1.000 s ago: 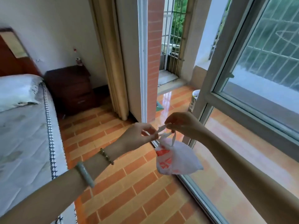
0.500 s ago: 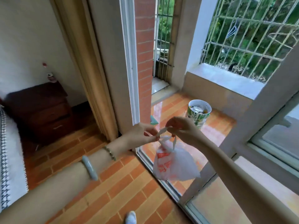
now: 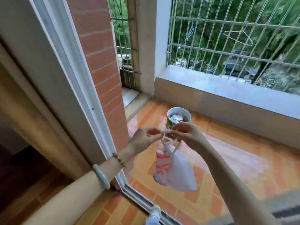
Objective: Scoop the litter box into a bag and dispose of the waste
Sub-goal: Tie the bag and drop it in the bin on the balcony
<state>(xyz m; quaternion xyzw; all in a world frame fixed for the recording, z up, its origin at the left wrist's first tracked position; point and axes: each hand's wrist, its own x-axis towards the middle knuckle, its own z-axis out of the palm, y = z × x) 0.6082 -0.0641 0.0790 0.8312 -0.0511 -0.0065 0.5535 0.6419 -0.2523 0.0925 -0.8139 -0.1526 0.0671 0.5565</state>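
Note:
A small white plastic bag [image 3: 177,171] with red print hangs in front of me, full and sagging. My left hand [image 3: 144,138] pinches one twisted handle of the bag. My right hand [image 3: 186,135] pinches the other handle, and the two handles meet between my fingertips. Just beyond my hands a round bin [image 3: 178,118] with a white rim and green side stands on the balcony floor, holding crumpled white waste. The litter box is out of view.
I stand at the sliding door track [image 3: 139,200] between room and balcony. A brick pillar [image 3: 100,62] and white door frame [image 3: 65,62] rise on the left. A low ledge [image 3: 227,88] with metal bars [image 3: 227,39] closes the balcony. My foot [image 3: 153,215] touches the track.
The view has moved forward from the bedroom to the balcony doorway, and the bin has come closer. Both hands keep pinching the bag handles, now held higher above the hanging bag.

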